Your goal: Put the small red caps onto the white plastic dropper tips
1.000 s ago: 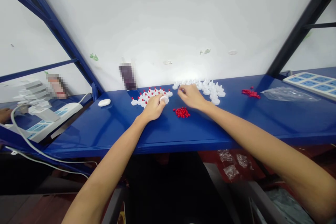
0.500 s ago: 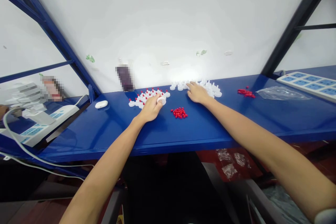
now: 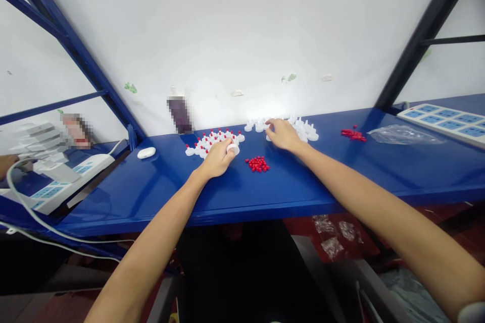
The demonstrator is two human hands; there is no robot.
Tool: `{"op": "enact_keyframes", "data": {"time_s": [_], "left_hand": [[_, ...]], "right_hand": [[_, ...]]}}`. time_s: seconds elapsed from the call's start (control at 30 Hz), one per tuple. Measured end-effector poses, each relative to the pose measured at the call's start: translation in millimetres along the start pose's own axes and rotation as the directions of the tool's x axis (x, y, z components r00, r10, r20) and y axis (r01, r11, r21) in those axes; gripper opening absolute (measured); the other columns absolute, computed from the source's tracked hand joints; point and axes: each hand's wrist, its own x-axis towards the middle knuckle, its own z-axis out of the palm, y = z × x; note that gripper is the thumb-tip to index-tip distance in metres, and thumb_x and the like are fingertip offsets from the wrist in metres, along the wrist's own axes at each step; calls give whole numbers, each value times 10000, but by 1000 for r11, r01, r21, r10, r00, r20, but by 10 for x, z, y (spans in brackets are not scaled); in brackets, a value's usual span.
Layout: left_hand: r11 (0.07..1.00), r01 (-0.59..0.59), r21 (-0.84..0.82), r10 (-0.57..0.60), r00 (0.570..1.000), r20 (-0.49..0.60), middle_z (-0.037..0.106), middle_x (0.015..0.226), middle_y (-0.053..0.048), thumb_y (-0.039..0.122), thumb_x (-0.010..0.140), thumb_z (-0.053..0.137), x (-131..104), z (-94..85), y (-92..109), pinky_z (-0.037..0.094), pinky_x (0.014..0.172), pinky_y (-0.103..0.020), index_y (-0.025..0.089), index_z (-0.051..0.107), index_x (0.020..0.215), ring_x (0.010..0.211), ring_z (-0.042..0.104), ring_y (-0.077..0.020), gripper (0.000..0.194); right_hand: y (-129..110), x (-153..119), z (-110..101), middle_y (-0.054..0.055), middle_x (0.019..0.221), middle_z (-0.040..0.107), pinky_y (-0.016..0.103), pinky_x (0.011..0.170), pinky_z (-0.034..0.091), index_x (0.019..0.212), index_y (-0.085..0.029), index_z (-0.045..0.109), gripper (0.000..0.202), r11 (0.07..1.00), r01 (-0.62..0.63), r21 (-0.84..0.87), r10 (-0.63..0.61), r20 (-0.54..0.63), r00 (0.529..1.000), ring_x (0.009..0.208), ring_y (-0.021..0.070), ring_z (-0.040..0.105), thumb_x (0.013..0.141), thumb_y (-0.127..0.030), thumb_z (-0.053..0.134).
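Observation:
My left hand (image 3: 220, 157) is closed around a white spouted cap (image 3: 233, 149), its round base facing outward by the thumb. Just behind it stand several white spouted caps with red tips (image 3: 212, 139). My right hand (image 3: 282, 133) reaches into a group of white spouted caps without red tips (image 3: 303, 130) near the wall. Its fingers are curled around one white spouted cap (image 3: 269, 135), mostly hidden by the hand. A small pile of red tips (image 3: 258, 164) lies on the blue table between the two hands.
More red tips (image 3: 353, 134) and a clear plastic bag (image 3: 403, 135) lie to the right. A white earbud case (image 3: 146, 153) rests at the left. Power strips (image 3: 449, 120) stand on both sides, and a blurred dark object (image 3: 180, 115) leans on the wall.
My right hand has drawn slightly left and its fingers have curled in around a white cap. The left hand stays nearly in place with its cap. The view has shifted a little.

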Motion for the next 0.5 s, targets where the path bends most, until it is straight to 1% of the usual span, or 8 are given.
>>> {"op": "enact_keyframes", "data": {"time_s": [0.07, 0.17, 0.23, 0.3, 0.33, 0.37, 0.43, 0.5], "left_hand": [[1000, 1, 4, -1, 1000, -1, 451, 648, -9, 327, 939, 326, 2, -2, 10, 319, 589, -329, 233, 306, 722, 588, 422, -176, 238], [1000, 10, 6, -10, 1000, 26, 472, 655, -12, 304, 916, 356, -4, -4, 19, 335, 594, -328, 231, 337, 732, 603, 440, -180, 198], [1000, 10, 18, -11, 999, 44, 504, 689, -20, 299, 911, 371, -12, -3, 15, 358, 616, -328, 224, 391, 763, 636, 467, -187, 167], [999, 13, 40, -15, 999, 51, 549, 760, -31, 295, 906, 405, -22, -1, 3, 392, 659, -330, 206, 481, 859, 687, 500, -193, 127], [998, 20, 51, -23, 998, 51, 572, 811, -36, 287, 896, 431, -25, -2, -6, 410, 687, -333, 195, 524, 949, 717, 518, -196, 141], [998, 32, 59, -34, 998, 46, 591, 866, -41, 272, 882, 458, -28, -4, -17, 426, 717, -335, 187, 543, 1061, 747, 535, -198, 216], [996, 61, 64, -63, 998, 23, 613, 961, -52, 239, 852, 494, -28, -16, -40, 446, 766, -338, 186, 509, 1258, 796, 560, -200, 410], [994, 85, 73, -85, 996, -9, 622, 1015, -63, 224, 834, 507, -26, -36, -56, 455, 785, -337, 186, 494, 1297, 826, 572, -202, 464]], "right_hand": [[-1, -3, -10, 115, 1138, 724, 384, 917, 480, 1262, -152, 660, 417, 1000, -6, -6, 6, -2, 1000, 1063, 288, 638, 897, -229, 473], [-46, -21, -48, 120, 1165, 707, 377, 900, 483, 1273, -159, 652, 416, 1000, 2, -22, -3, -18, 1000, 1068, 284, 627, 910, -235, 464], [-95, -39, -76, 121, 1176, 696, 373, 894, 484, 1265, -168, 655, 407, 999, 24, -39, -26, -31, 999, 1067, 283, 624, 914, -236, 460], [-131, -55, -92, 129, 1206, 678, 377, 885, 487, 1265, -175, 655, 404, 997, 37, -68, -39, -32, 999, 1066, 289, 625, 918, -246, 460], [-137, -60, -93, 138, 1228, 666, 382, 875, 491, 1271, -175, 651, 406, 995, 32, -91, -34, -24, 999, 1061, 295, 627, 922, -259, 462], [-135, -63, -89, 151, 1245, 655, 387, 863, 494, 1272, -172, 650, 406, 993, 20, -119, -21, -8, 1000, 1055, 302, 631, 924, -275, 465], [-108, -61, -73, 176, 1231, 657, 388, 837, 499, 1237, -159, 669, 390, 984, -6, -180, 15, 49, 999, 1040, 311, 641, 921, -295, 484], [-73, -54, -55, 188, 1157, 689, 375, 811, 499, 1153, -145, 704, 343, 976, -18, -219, 45, 118, 992, 1022, 313, 651, 907, -283, 510]]}}
